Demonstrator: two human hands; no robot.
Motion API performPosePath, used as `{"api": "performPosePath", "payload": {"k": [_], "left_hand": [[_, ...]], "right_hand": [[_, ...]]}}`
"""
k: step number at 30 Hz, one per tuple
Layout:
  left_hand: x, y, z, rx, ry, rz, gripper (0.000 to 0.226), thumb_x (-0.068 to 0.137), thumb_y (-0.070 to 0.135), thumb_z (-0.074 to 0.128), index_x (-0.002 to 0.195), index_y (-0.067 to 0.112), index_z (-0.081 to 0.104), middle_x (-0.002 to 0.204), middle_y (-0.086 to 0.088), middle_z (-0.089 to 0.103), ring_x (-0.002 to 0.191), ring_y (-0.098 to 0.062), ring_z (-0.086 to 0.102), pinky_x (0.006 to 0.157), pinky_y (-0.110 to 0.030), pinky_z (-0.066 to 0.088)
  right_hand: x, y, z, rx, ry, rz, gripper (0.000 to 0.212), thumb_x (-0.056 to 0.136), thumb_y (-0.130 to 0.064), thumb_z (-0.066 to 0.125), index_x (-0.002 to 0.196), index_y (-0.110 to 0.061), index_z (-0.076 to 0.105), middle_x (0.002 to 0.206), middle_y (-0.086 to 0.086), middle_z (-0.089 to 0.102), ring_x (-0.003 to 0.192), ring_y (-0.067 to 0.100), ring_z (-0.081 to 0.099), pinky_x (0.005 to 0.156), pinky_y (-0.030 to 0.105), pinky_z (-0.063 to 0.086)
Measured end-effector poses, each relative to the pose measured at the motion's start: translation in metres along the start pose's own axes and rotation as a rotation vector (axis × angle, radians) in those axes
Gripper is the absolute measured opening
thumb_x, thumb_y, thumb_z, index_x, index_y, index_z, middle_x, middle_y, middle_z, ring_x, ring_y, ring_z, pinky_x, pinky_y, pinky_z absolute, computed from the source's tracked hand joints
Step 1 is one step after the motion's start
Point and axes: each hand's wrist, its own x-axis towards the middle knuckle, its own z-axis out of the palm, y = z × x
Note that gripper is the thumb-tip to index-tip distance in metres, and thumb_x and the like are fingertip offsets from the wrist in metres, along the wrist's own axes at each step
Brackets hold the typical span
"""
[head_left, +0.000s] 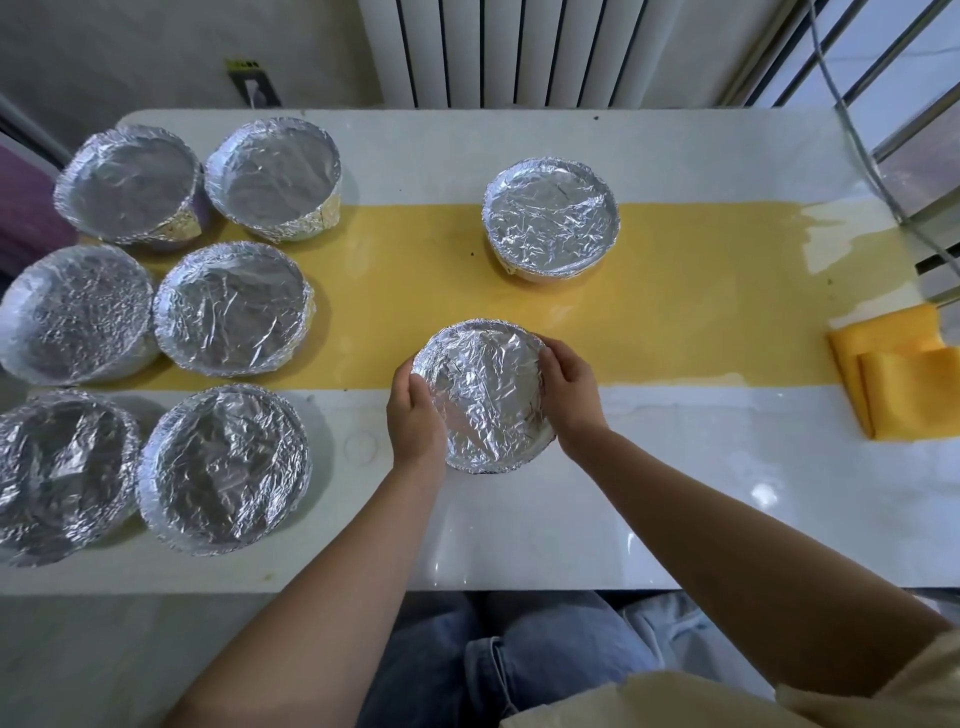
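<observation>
A round bowl covered with crinkled silver foil (483, 395) sits at the middle of the white table, where the yellow strip meets the white surface. My left hand (415, 421) grips its left rim with curled fingers. My right hand (569, 400) grips its right rim in the same way. Both thumbs lie on the foil near the edge. A second foil-covered bowl (551, 218) stands alone farther back and a little to the right, untouched.
Several foil-covered bowls (231, 306) stand in pairs along the table's left side. A folded yellow cloth (904, 379) lies at the right edge. The table (675, 493) has a yellow band across its middle. A radiator (498, 47) stands behind it, and a cable (857, 145) hangs at right.
</observation>
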Motion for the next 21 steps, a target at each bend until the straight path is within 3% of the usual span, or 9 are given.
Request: {"api": "performPosePath", "payload": {"k": [3,6,9,12,17,21], "left_hand": [[0.001,-0.001,-0.001,0.015,0.002,0.006,0.038,0.104,0.020,0.030,0.136,0.021,0.050,0.072,0.006,0.042,0.062,-0.006,0.039,0.054,-0.010,0.035],[0.004,-0.002,-0.005,-0.016,-0.030,-0.004,0.034,0.103,0.021,0.033,0.129,0.022,0.054,0.078,0.006,0.046,0.067,-0.007,0.042,0.062,-0.020,0.036],[0.010,-0.002,-0.007,-0.024,-0.068,0.048,0.028,0.101,0.021,0.038,0.117,0.008,0.058,0.073,0.008,0.044,0.060,-0.002,0.041,0.056,-0.012,0.036],[0.012,-0.003,-0.005,-0.043,-0.063,0.060,0.031,0.104,0.019,0.036,0.122,0.003,0.056,0.072,0.004,0.040,0.052,0.002,0.038,0.051,-0.006,0.034],[0.011,-0.001,-0.001,-0.029,-0.053,0.073,0.029,0.106,0.021,0.034,0.124,0.014,0.056,0.072,0.002,0.043,0.058,-0.003,0.040,0.051,-0.007,0.036],[0.014,0.001,-0.006,-0.016,-0.098,0.067,0.027,0.104,0.018,0.037,0.120,0.021,0.058,0.074,0.006,0.046,0.064,-0.007,0.043,0.062,-0.012,0.039]], "right_hand": [[0.001,0.001,0.001,-0.101,0.033,-0.062,0.028,0.101,-0.015,0.043,0.115,-0.018,0.067,0.108,0.001,0.071,0.104,0.020,0.064,0.096,0.043,0.050],[0.009,-0.002,-0.008,-0.132,-0.051,-0.082,0.026,0.100,-0.015,0.048,0.117,-0.016,0.067,0.111,-0.002,0.071,0.106,0.015,0.064,0.098,0.041,0.049],[0.016,-0.007,-0.012,-0.067,-0.087,-0.058,0.030,0.098,-0.021,0.055,0.127,-0.016,0.063,0.123,-0.004,0.067,0.111,0.008,0.062,0.101,0.034,0.047],[0.019,-0.008,-0.004,-0.076,-0.089,-0.069,0.024,0.099,-0.017,0.053,0.115,-0.016,0.070,0.110,-0.003,0.071,0.102,0.010,0.065,0.095,0.035,0.051],[0.022,-0.007,0.000,-0.094,-0.064,-0.066,0.022,0.099,-0.012,0.049,0.103,-0.012,0.070,0.092,0.003,0.072,0.083,0.014,0.064,0.084,0.040,0.053],[0.031,-0.016,-0.006,-0.116,-0.174,-0.018,0.020,0.096,-0.015,0.053,0.106,-0.015,0.069,0.099,0.005,0.073,0.088,0.015,0.066,0.091,0.046,0.054]]}}
